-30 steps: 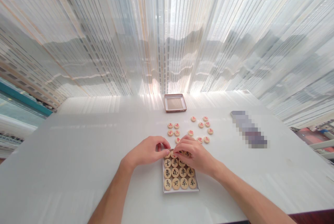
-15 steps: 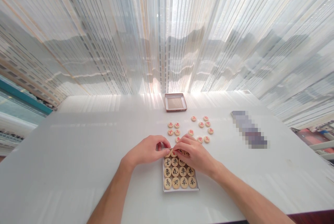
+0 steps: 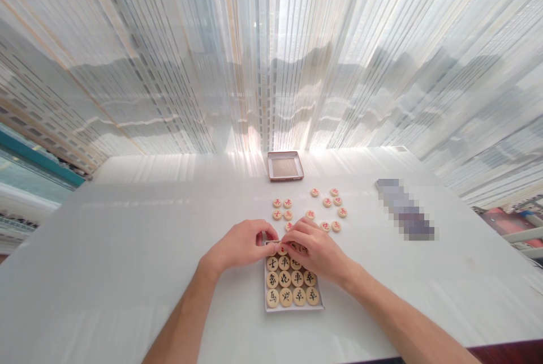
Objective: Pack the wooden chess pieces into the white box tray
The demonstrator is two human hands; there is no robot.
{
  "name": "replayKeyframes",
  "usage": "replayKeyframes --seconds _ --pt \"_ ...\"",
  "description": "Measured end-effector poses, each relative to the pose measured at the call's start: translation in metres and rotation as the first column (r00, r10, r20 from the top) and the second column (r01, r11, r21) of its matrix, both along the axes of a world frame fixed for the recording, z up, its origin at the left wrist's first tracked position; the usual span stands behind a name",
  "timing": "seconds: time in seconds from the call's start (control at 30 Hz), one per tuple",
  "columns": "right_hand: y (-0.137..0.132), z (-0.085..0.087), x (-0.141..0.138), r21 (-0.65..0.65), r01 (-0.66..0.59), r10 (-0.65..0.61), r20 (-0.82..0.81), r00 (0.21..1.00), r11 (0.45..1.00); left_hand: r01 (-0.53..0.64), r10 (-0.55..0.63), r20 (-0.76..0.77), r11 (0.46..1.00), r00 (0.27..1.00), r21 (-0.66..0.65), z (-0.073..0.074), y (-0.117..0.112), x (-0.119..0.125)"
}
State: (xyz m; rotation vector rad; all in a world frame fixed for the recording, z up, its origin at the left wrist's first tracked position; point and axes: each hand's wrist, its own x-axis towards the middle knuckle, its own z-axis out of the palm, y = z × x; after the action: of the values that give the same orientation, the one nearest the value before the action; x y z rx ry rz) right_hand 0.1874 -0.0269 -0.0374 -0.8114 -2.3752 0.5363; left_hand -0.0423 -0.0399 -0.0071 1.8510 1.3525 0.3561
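Observation:
A shallow, white-edged box (image 3: 296, 310) lies in front of me, holding rows of round wooden Chinese chess pieces (image 3: 297, 279) with black characters. At its far left corner is my left hand (image 3: 244, 244), closed, index finger at the far edge and thumb over the far row. A red-marked Chinese chess piece (image 3: 282, 249) lies under both hands' fingertips in that row. My right hand (image 3: 316, 246) is closed too, fingers bent down onto this piece and covering much of the box's far right. Its exact grip is partly hidden.
Several loose red-marked pieces (image 3: 327, 202) lie beyond the box on the white table (image 3: 127, 251). Farther back sits an open brown-rimmed lid or tray (image 3: 285, 178). A pixelated flat object (image 3: 405, 211) lies on the right. Sheer striped curtains (image 3: 263, 69) hang behind the table.
My left thumb has slid slightly right, over the far-left piece toward the red-marked one. My right hand stays almost in place; the loose pieces have not moved.

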Motion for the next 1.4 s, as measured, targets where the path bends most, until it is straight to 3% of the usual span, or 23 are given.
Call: replayKeyframes --seconds 0.33,0.7,1.03,1.4 --pt "0.002 0.003 0.004 -0.007 0.039 -0.039 -0.037 0.999 0.999 -0.008 0.009 -0.034 0.999 0.999 0.036 0.0 -0.001 0.003" --pt "0.025 0.009 0.029 0.04 0.246 -0.242 -0.094 0.966 0.968 -0.002 0.004 -0.049 0.999 0.999 0.037 0.0 0.0 0.003" --pt "0.006 0.018 0.017 -0.05 0.044 -0.042 0.055 0.998 0.998 0.0 0.002 -0.04 0.998 0.999 0.058 0.002 -0.002 0.004" --pt "0.006 0.012 0.013 -0.051 0.057 -0.052 0.1 0.994 0.997 -0.007 0.009 -0.045 0.999 0.999 0.048 0.003 -0.003 0.003"
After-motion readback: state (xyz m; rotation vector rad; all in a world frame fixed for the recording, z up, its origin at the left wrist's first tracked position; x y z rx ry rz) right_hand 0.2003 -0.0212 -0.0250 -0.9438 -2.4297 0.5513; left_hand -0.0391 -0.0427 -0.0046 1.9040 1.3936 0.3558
